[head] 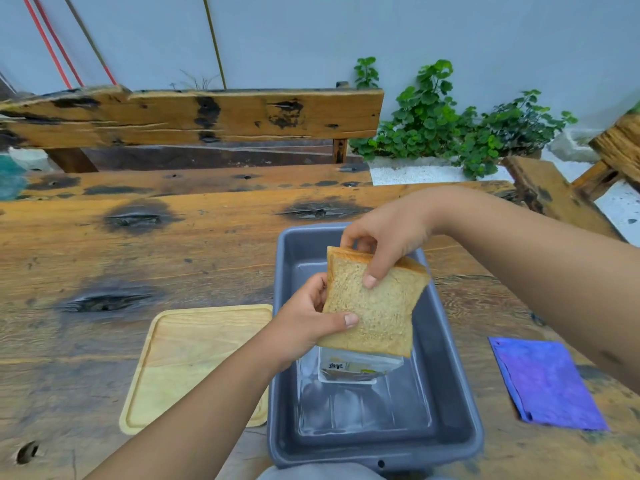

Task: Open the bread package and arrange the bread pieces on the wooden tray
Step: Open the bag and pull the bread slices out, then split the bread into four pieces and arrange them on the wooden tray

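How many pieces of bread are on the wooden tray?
0. The wooden tray has no bread on it. The bread is held up over the grey tub by the left hand and right hand.

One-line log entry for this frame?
left hand: holds square brown bread slices | right hand: pinches top | over grey plastic tub | pale wooden tray: no bread

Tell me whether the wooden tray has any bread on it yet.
Empty. The wooden tray shows only bare wood; the bread is held by the left hand and right hand above the grey bin.
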Action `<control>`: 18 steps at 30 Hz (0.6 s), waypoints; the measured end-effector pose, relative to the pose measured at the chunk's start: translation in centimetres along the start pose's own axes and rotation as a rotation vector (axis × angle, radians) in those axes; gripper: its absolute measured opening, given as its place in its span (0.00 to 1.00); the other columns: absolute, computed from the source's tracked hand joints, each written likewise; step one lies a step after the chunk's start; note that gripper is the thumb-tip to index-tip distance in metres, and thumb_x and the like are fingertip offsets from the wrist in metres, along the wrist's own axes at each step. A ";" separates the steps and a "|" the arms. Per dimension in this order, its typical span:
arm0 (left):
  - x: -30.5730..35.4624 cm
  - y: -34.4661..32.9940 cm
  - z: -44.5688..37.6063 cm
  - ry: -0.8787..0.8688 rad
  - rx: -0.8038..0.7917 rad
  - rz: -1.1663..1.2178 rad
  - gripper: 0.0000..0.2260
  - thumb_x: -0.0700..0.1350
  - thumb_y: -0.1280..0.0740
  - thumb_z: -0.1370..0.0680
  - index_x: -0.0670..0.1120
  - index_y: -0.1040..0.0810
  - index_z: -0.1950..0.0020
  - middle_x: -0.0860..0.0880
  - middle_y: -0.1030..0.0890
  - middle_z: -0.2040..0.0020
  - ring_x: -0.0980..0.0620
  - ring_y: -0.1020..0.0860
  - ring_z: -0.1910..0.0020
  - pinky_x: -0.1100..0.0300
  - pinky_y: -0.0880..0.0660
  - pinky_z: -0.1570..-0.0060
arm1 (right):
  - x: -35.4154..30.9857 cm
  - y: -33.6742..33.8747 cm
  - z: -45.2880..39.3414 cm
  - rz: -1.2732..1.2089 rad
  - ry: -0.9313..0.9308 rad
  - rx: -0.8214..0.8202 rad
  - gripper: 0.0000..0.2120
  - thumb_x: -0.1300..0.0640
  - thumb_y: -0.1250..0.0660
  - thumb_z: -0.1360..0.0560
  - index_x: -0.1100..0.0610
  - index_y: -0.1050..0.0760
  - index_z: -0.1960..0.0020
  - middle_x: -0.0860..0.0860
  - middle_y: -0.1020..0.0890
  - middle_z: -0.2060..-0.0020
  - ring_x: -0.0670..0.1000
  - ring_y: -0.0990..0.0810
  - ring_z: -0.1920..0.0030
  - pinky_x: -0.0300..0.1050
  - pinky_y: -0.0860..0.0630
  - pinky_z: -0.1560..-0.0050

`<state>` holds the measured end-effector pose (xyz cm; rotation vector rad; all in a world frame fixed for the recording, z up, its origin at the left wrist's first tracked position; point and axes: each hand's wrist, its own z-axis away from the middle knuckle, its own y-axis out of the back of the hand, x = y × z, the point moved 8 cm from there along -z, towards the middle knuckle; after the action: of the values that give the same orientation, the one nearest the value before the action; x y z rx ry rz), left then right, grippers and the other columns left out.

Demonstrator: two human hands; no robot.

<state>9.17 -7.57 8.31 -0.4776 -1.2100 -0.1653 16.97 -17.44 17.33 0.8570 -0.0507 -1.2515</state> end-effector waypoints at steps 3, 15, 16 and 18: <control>-0.6 0.1 0.9 0.052 0.006 0.082 0.31 0.44 0.24 0.38 0.42 0.28 0.36 0.46 0.17 0.45 0.46 0.19 0.46 0.54 0.22 0.49 | 0.7 0.5 1.7 -0.170 0.043 0.220 0.46 0.28 0.32 0.38 0.42 0.42 0.26 0.40 0.32 0.32 0.42 0.29 0.37 0.40 0.32 0.44; -2.8 3.1 6.0 0.083 0.130 0.368 0.33 0.43 0.22 0.36 0.40 0.28 0.33 0.39 0.19 0.41 0.40 0.20 0.42 0.51 0.21 0.51 | 0.0 -15.6 1.1 -1.438 0.074 0.717 0.48 0.32 0.24 0.42 0.45 0.37 0.28 0.43 0.23 0.36 0.45 0.23 0.38 0.47 0.26 0.39; -2.8 3.3 6.4 0.074 0.139 0.370 0.34 0.44 0.21 0.37 0.40 0.27 0.34 0.38 0.19 0.40 0.39 0.21 0.41 0.51 0.21 0.50 | -0.8 -16.1 0.5 -1.446 0.102 0.675 0.44 0.34 0.24 0.42 0.44 0.33 0.31 0.42 0.20 0.41 0.45 0.20 0.41 0.46 0.24 0.41; -2.9 4.0 7.2 0.056 0.170 0.363 0.30 0.43 0.22 0.34 0.41 0.26 0.34 0.37 0.20 0.39 0.38 0.21 0.41 0.51 0.21 0.49 | -1.9 -16.4 -0.3 -1.439 0.139 0.662 0.36 0.37 0.23 0.42 0.42 0.29 0.37 0.39 0.17 0.47 0.43 0.18 0.45 0.41 0.21 0.50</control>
<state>3.45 -1.27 6.48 -0.5311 -1.0536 0.2311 3.30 -16.59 8.21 1.6612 0.3444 -2.5786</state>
